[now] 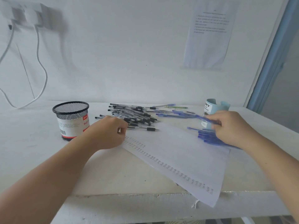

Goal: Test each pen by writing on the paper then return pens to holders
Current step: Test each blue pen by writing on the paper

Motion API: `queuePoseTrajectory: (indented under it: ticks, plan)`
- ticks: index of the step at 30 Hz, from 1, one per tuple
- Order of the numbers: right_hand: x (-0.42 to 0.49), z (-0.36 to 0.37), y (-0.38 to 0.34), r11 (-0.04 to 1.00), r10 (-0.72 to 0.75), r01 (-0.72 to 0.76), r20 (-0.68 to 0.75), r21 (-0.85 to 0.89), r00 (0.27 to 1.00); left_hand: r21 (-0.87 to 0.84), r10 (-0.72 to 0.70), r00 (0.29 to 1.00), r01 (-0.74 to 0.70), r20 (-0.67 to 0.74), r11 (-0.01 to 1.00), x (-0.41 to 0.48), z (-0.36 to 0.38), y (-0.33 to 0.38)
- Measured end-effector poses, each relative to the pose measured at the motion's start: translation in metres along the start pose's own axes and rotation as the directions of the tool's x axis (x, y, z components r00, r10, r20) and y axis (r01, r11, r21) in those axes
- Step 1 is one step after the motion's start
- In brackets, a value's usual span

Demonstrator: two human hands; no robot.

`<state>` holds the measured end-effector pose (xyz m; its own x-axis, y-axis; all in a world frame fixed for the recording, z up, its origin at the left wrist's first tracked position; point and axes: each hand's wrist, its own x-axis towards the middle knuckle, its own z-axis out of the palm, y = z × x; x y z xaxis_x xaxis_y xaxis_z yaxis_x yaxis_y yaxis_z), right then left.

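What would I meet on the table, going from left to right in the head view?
Black mesh holder → left hand → pile of black pens → loose blue pens → right hand, which pinches a blue pen.

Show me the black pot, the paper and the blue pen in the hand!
Black pot (69, 116): head view, on its mesh wall.
Paper (182, 147): head view, on a bare middle part.
Blue pen (203, 119): head view, on the barrel, just outside the right hand (229, 128).
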<state>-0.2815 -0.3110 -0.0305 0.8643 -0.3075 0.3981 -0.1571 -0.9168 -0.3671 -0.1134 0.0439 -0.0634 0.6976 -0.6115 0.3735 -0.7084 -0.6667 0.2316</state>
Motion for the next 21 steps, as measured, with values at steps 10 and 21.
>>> queuePoseTrajectory:
  ticks: [10, 21]
  plan:
    - [-0.005, 0.012, 0.018, 0.984, 0.070, -0.078, -0.057, -0.161, 0.996, 0.059, 0.004, 1.000, -0.003, -0.017, 0.998, -0.002, 0.002, 0.006]
    - [-0.007, 0.017, 0.013, 0.982, 0.021, -0.050, -0.157, -0.182, 0.987, 0.066, 0.013, 1.000, -0.012, -0.022, 0.998, -0.001, 0.004, 0.002]
